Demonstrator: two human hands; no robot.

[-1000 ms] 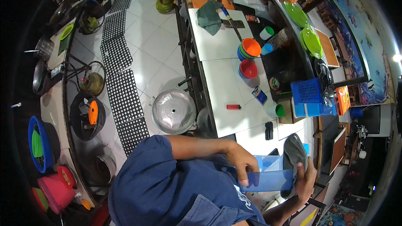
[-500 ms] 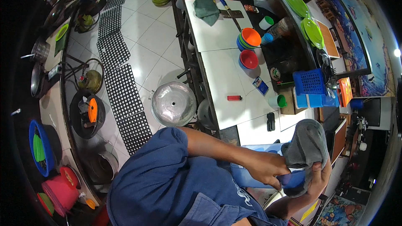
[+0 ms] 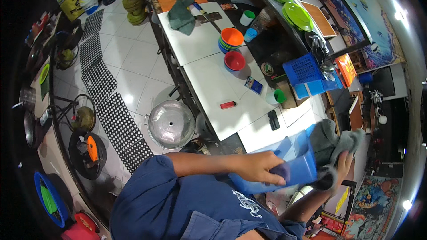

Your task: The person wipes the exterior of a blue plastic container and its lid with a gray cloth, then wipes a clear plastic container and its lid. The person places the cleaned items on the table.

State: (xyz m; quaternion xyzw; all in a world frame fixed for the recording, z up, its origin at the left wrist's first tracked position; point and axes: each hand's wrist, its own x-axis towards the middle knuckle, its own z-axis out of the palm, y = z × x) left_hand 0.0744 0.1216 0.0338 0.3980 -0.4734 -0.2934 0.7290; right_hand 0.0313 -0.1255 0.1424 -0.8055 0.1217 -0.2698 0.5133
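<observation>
My left hand [image 3: 262, 168] is closed on the wall of a translucent blue plastic container [image 3: 301, 166], its fingers partly seen through the plastic. The container is tilted in front of my chest, its open end toward the right. In my right hand [image 3: 341, 169] is a dark grey cloth [image 3: 324, 138], bunched and hanging in folds beside the container's open end. Part of the cloth is blurred, and some of my right fingers are hidden behind it.
On the white tiled counter [image 3: 209, 80] stand stacked bowls [image 3: 232, 38], a red bowl [image 3: 234, 61], a red lighter [image 3: 228, 105], a green-rimmed cup [image 3: 276, 96] and a small black object [image 3: 273, 120]. A blue basket [image 3: 302, 69] sits beyond. A lidded metal pot [image 3: 171, 124] is left of the counter.
The cloth has come away from the container and moved right with my right hand. My left hand has shifted slightly left with the container, exposing its open end. The whole view has turned.
</observation>
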